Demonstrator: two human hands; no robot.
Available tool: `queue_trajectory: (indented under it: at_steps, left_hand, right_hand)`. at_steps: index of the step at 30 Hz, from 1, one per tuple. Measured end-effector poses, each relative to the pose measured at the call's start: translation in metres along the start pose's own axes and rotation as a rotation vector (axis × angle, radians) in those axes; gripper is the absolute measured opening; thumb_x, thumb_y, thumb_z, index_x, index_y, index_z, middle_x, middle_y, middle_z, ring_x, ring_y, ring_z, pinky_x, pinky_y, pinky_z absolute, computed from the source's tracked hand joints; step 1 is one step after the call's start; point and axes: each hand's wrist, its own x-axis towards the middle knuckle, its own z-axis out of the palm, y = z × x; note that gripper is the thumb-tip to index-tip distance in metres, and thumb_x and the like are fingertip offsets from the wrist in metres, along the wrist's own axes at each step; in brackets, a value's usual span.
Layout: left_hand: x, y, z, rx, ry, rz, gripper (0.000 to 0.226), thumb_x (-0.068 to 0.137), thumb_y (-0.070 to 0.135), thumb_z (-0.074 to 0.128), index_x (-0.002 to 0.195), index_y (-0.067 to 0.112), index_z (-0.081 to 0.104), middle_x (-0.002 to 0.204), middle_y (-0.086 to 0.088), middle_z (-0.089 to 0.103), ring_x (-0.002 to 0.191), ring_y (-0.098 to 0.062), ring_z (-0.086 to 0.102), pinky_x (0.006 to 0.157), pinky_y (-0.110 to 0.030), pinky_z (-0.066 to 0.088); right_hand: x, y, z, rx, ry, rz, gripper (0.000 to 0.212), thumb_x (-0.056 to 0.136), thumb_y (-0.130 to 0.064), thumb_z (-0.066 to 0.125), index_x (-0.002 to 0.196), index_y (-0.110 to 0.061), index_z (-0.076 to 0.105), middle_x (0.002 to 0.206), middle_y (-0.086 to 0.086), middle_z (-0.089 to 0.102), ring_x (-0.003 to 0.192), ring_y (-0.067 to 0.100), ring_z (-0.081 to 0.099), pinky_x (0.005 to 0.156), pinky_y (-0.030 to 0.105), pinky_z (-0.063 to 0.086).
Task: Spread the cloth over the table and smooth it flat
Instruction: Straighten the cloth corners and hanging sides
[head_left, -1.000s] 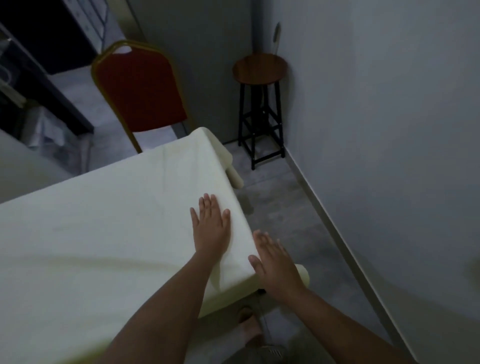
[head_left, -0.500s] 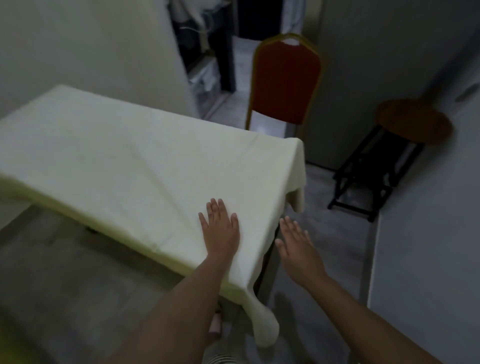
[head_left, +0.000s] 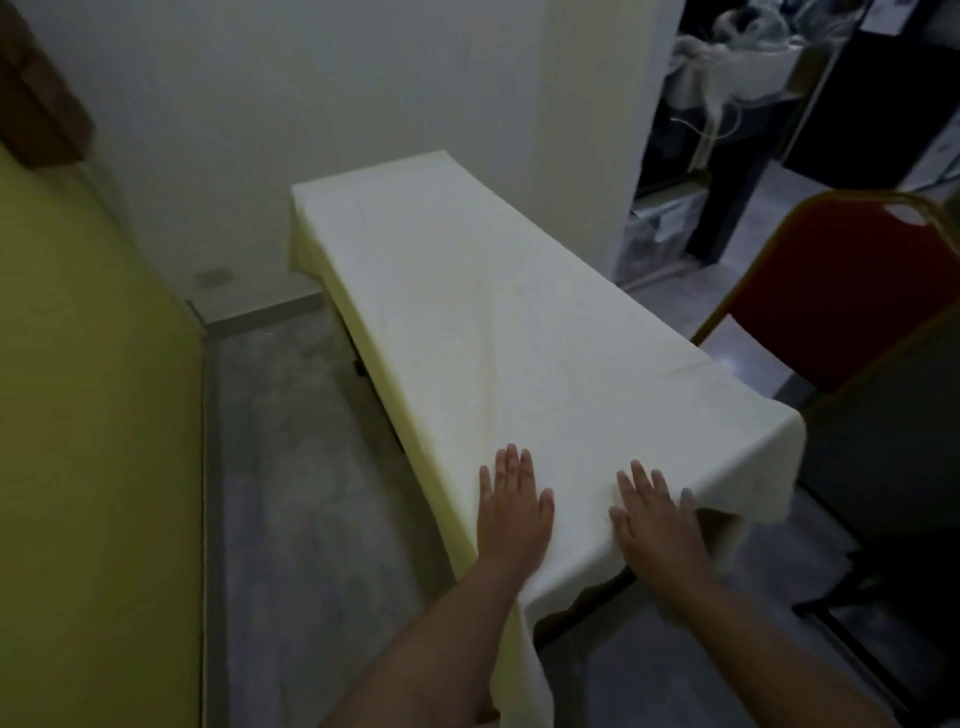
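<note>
A pale cream cloth (head_left: 467, 312) covers the whole long table, which runs away from me toward the far wall. The cloth's edges hang over the sides and a corner drapes down near my left forearm. Faint creases run lengthwise from the near end. My left hand (head_left: 514, 506) lies flat on the cloth at the near left corner, fingers straight. My right hand (head_left: 657, 517) rests flat on the cloth at the near edge, fingers spread. The table itself is hidden under the cloth except for dark legs below.
A red chair with a gold frame (head_left: 857, 291) stands at the table's right side. A yellow wall (head_left: 93, 415) is on the left. Cluttered dark shelving (head_left: 727, 104) sits beyond a white wall at the back right. Grey floor (head_left: 311, 467) lies left of the table.
My view has swung left, so the table now runs lengthwise ahead. My right hand moved from beside the table's edge onto the cloth. My left hand stays flat on the cloth.
</note>
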Motion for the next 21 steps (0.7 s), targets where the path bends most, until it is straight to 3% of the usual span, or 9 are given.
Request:
queue_trajectory:
  at_steps: [8,15,21]
  left_hand:
    - [0.006,-0.001,0.009,0.018,0.038,-0.093,0.069,0.097,0.046,0.020,0.152,0.013,-0.002,0.161,-0.006,-0.005,0.148,-0.017,-0.010,0.118,-0.037,-0.015]
    - [0.005,0.031,0.016,0.048,0.035,-0.447,0.072,0.097,0.051,0.019,0.152,0.011,-0.006,0.161,-0.007,-0.010,0.148,-0.018,-0.011,0.117,-0.041,-0.015]
    - [-0.006,0.033,0.016,0.043,-0.042,-0.524,0.074,0.096,0.058,0.014,0.151,0.015,-0.011,0.159,-0.004,-0.018,0.147,-0.016,-0.017,0.117,-0.040,-0.015]
  right_hand:
    - [0.039,0.056,-0.011,-0.040,-0.092,-0.076,0.056,0.101,-0.042,0.018,0.151,-0.017,0.015,0.161,0.004,0.008,0.148,0.023,0.003,0.118,0.049,0.003]
    - [0.084,0.102,-0.031,-0.057,-0.187,-0.341,0.059,0.101,-0.044,0.015,0.152,-0.015,0.007,0.162,0.005,0.002,0.148,0.024,-0.002,0.119,0.047,0.001]
    - [0.115,0.155,-0.041,-0.030,-0.170,-0.310,0.067,0.099,-0.051,0.013,0.152,-0.012,0.004,0.162,0.008,0.002,0.148,0.026,0.000,0.119,0.049,0.003]
